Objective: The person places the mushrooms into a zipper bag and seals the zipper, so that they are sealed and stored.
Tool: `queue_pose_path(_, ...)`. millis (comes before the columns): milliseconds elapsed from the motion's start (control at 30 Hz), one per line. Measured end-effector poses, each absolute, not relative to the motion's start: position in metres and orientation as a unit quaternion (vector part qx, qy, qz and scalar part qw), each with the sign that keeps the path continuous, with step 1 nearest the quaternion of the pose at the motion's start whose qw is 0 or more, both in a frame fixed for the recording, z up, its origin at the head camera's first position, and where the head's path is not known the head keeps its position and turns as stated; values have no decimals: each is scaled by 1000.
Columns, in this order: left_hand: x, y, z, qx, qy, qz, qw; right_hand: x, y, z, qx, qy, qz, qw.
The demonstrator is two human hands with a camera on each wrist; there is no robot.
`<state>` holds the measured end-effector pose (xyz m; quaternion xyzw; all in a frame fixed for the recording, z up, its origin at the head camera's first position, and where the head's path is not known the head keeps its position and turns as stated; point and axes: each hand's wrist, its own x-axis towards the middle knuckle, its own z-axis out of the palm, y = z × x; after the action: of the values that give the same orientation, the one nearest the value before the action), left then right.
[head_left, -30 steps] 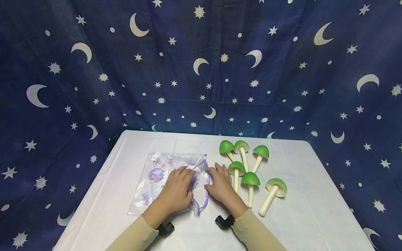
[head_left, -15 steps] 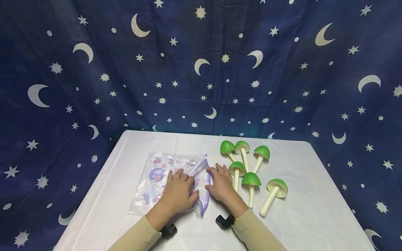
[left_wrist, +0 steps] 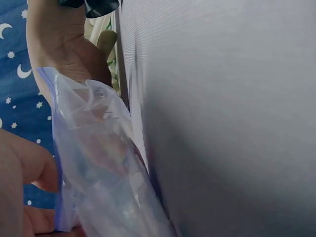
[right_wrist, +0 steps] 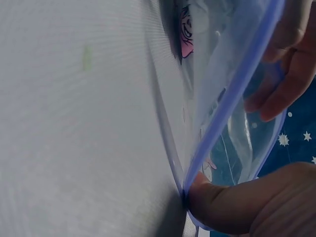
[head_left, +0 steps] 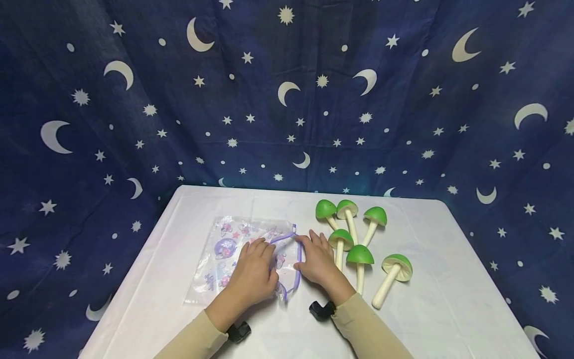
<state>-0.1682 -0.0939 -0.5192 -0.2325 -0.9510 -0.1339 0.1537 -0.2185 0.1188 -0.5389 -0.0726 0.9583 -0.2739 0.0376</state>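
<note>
A clear plastic zip bag (head_left: 219,264) with pink and purple cartoon prints lies flat on the table, its purple-edged mouth facing right. My left hand (head_left: 253,271) pinches the upper purple edge of the mouth and lifts it, so the mouth gapes. In the left wrist view the fingers (left_wrist: 42,170) bear on the raised purple edge. My right hand (head_left: 319,259) presses the lower edge, thumb and fingertips spread along it. The thumb (right_wrist: 222,207) lies against the purple strip in the right wrist view. What the bag's folds hide is unclear.
Several toy mushrooms with green caps and white stems lie right of the bag, including a nearby mushroom (head_left: 360,257) beside my right forearm and a separate mushroom (head_left: 396,269) farther right. The white table (head_left: 430,319) ends before a blue star-patterned curtain (head_left: 287,124).
My left hand has shifted slightly right, then back left, and the upper bag edge has moved with it. My right hand stays at the lower edge. The mushrooms have not moved.
</note>
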Motion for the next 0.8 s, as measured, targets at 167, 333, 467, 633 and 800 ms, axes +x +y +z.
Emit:
queue_pose_path(167, -167, -94, -518, -232, -948, -138, 168, -217, 119, -538, -73, 960, -268, 37)
queue_pose_path(333, -166, -93, -516, -228, -950, -128, 170, -217, 120, -538, -73, 961, -265, 37)
queue_pose_path(467, -165, -92, -514, -225, -950, -118, 183, -218, 119, -539, -72, 961, -266, 38)
queue_pose_path(633, -164, -93, -512, -229, -943, -109, 215, -218, 118, -538, -74, 960, -267, 37)
queue_pose_path(800, -165, -94, -513, -216, -942, -118, 227, -219, 118, -538, -73, 960, -269, 37)
